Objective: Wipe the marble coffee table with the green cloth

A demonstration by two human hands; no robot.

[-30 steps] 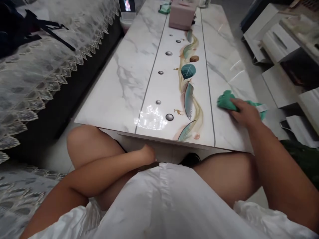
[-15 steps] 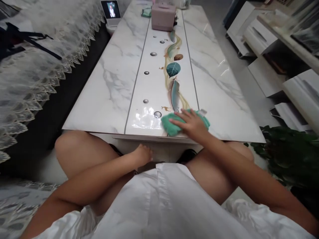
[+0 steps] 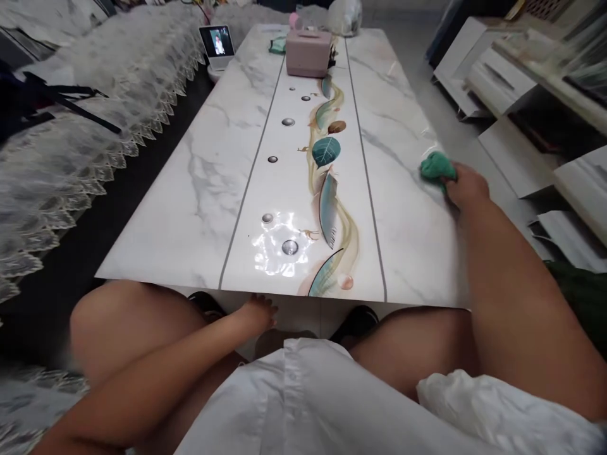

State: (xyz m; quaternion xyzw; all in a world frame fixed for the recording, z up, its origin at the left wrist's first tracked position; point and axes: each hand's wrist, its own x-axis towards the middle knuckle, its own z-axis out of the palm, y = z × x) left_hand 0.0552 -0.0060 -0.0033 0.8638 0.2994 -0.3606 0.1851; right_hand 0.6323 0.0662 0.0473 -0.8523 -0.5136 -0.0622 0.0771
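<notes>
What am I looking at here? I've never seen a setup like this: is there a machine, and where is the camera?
There is no machine here, just a person using two bare hands. All the pictures come from one camera worn on the person's head, looking forward and down, so you see their own lap and arms. In front is a long white marbled table. The leaves running down its middle look like a printed pattern. Toward the far end stands a pink box, with a small green item beside it, too small to make out. The right hand holds a green cloth near the table's right edge. The left hand is by the near edge, with nothing visible in it.
</notes>
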